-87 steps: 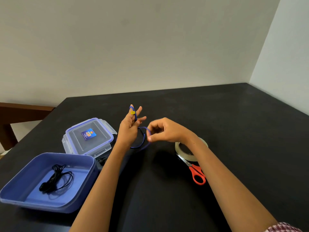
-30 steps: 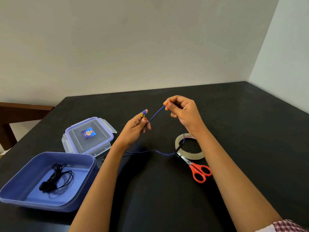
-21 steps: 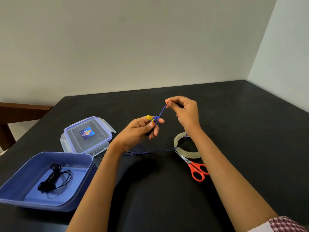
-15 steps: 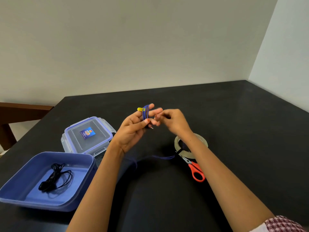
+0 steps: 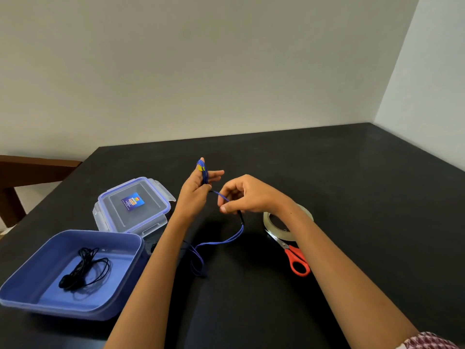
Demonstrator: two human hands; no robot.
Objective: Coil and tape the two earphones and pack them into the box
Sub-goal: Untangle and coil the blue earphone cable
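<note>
My left hand point(image 5: 196, 190) is raised over the black table with the blue earphone cable point(image 5: 219, 241) looped around its extended fingers; a yellow tip shows near the fingertip. My right hand point(image 5: 247, 195) pinches the same cable just to the right, and the rest of the cable hangs down and trails on the table. The black earphone point(image 5: 84, 269) lies coiled inside the open blue box point(image 5: 37, 295) at the lower left. A clear tape roll point(image 5: 273, 226) sits behind my right wrist, partly hidden.
The box's clear lid point(image 5: 133, 205) with blue rim lies flat behind the box. Orange-handled scissors point(image 5: 297, 260) lie beside the tape. A wooden chair point(image 5: 30, 170) stands past the table's left edge. Walls close off the back and right.
My right hand has dropped lower and to the right, drawing the blue cable down from my left fingers. More cable is wound on my left hand's fingers than a second ago.
</note>
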